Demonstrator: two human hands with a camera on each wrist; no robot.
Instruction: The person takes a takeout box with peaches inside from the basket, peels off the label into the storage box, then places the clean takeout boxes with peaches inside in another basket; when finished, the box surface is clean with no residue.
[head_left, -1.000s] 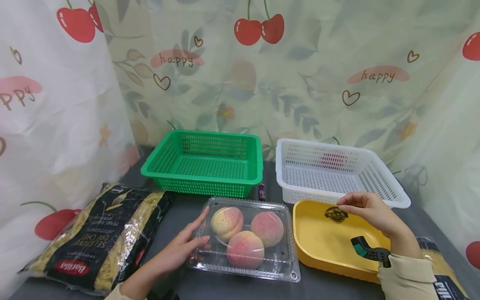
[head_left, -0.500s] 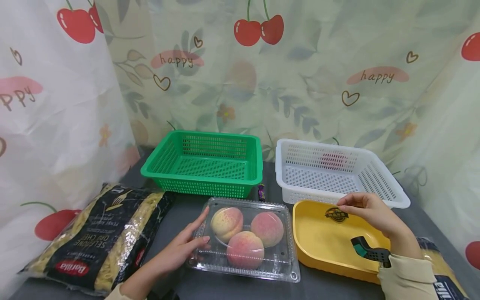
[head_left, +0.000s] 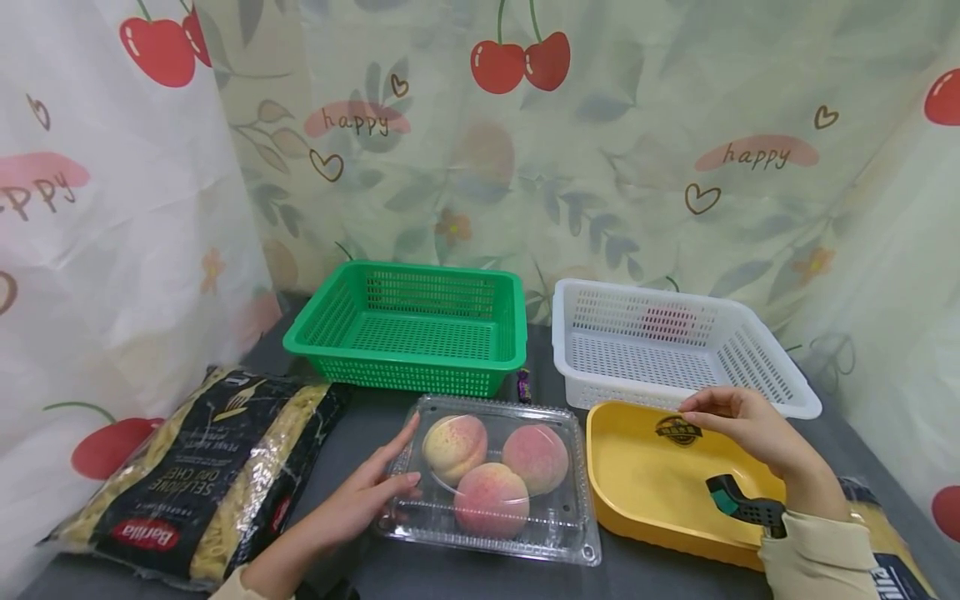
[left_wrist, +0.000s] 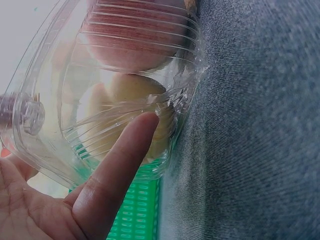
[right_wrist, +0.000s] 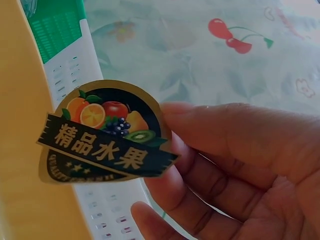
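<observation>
In the head view, a clear plastic clamshell box (head_left: 551, 527) holds three peaches (head_left: 491, 502). My left hand (head_left: 360, 496) rests along the box's left side, its fingers mostly straight. The left wrist view shows one extended finger (left_wrist: 122, 170) against the clear wall, with peaches behind it. My right hand (head_left: 753, 437) is raised over the yellow tray (head_left: 652, 475), pinching the edge of a round fruit sticker (right_wrist: 107, 135) between thumb and fingers. Pictured fruit and gold Chinese characters on a dark band mark the sticker, which faces the right wrist camera.
A green basket (head_left: 420, 371) and a white basket (head_left: 600, 392) stand at the back. Between them lies a small purple-wrapped candy (head_left: 523, 386). One pasta bag (head_left: 202, 475) fills the left side; another bag (head_left: 873, 525) is partly hidden behind the right sleeve.
</observation>
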